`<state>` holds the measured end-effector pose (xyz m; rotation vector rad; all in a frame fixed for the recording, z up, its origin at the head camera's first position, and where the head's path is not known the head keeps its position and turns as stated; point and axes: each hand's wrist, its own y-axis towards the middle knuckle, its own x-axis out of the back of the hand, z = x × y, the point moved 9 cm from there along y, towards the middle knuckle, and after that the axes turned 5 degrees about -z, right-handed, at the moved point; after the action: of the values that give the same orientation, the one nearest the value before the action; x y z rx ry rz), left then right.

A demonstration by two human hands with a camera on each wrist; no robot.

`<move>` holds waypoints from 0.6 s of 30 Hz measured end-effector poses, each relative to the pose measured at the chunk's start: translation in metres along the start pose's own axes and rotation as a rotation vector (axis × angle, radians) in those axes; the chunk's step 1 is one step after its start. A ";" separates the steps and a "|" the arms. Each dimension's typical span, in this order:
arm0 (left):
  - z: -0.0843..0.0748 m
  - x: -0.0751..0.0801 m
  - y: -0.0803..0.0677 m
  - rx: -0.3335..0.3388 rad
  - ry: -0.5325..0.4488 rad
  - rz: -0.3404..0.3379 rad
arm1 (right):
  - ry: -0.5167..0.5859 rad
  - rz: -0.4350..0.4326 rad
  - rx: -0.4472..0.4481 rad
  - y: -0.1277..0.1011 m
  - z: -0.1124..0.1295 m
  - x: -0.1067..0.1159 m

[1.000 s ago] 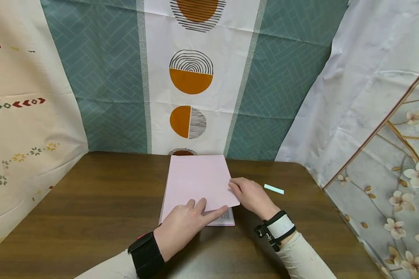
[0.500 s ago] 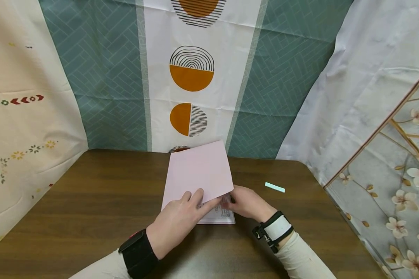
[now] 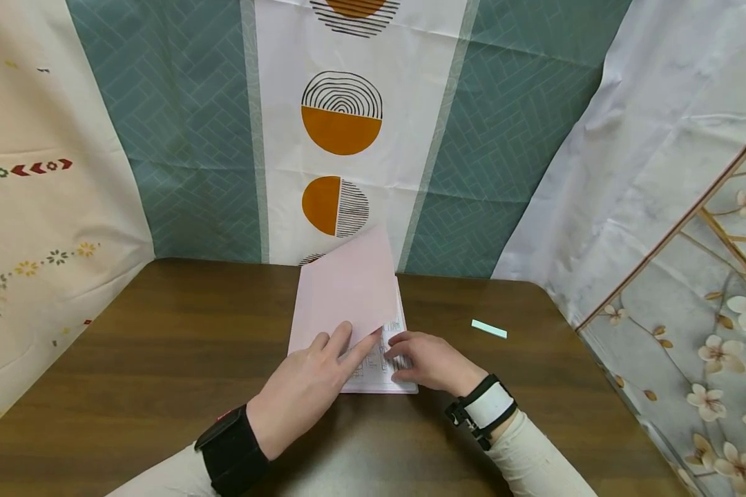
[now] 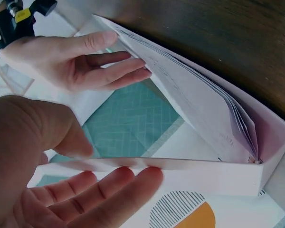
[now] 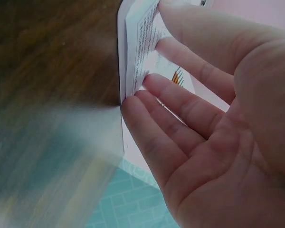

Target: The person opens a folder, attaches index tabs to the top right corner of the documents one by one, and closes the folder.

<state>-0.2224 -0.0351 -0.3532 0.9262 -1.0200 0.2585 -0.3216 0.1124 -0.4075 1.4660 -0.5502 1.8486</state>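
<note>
We see pink booklet (image 3: 348, 324) mid-counter (image 3: 161, 345), long axis 12–6, spine on 9 side, cover lifted and tilted up

Left hand (image 3: 307, 386) at booklet's 6 o'clock, pinches cover's free corner, thumb under

Right hand (image 3: 425, 360) at 4 o'clock, fingers relaxed, flat on printed pages' edge, nearer page stack

Mint strip (image 3: 489, 328) at 3 o'clock, well apart; nothing blocks cover's swing toward 9

Cream long sleeves (image 3: 534, 455), black band on left wrist (image 3: 230, 449), white band (black clasp) on right (image 3: 488, 407)
</note>
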 end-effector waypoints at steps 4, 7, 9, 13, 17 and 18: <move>0.003 0.008 0.002 0.016 0.010 -0.014 | -0.013 0.011 0.005 0.000 0.001 0.000; 0.007 0.016 0.004 0.022 0.029 -0.059 | -0.004 0.022 -0.005 0.001 0.001 0.001; 0.010 0.022 0.005 0.029 0.042 -0.099 | 0.002 0.029 -0.011 0.000 0.001 0.001; 0.021 0.032 0.005 0.069 0.045 -0.174 | 0.006 0.034 -0.024 0.000 0.002 0.002; 0.033 0.040 0.005 0.075 0.101 -0.225 | 0.004 0.036 -0.040 0.000 0.000 0.002; 0.036 0.042 0.005 0.072 0.126 -0.237 | 0.002 0.035 -0.043 0.000 0.000 0.001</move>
<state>-0.2247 -0.0687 -0.3095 1.0727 -0.7813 0.1531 -0.3216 0.1130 -0.4061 1.4344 -0.6144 1.8537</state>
